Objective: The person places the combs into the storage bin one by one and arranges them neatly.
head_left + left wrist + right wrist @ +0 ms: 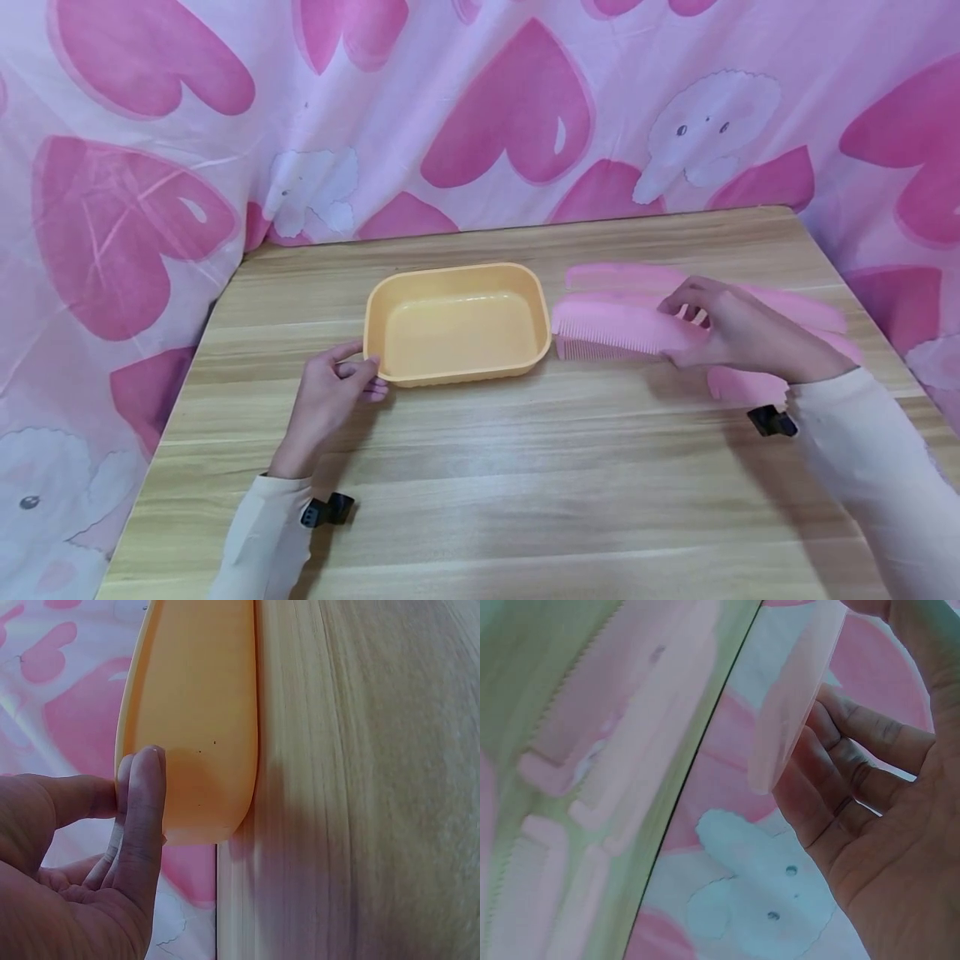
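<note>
A shallow yellow-orange plastic tray [457,372] with rounded corners stands on the wooden table. My left hand [333,392] pinches its near left corner, thumb on the rim and fingers against the outer wall, as the left wrist view also shows. To the tray's right, my right hand [738,329] grips a pink comb [622,321] by one end, its teeth facing down and its far tip close to the tray's right rim. In the right wrist view the held comb [799,697] stands clear of the other combs. The tray's inside holds nothing.
Several more pink combs [802,308] lie on the table [495,492] under and around my right hand, partly hidden by it. One comb [622,273] reaches behind the held one. A pink heart-patterned cloth [405,125] hangs behind the table.
</note>
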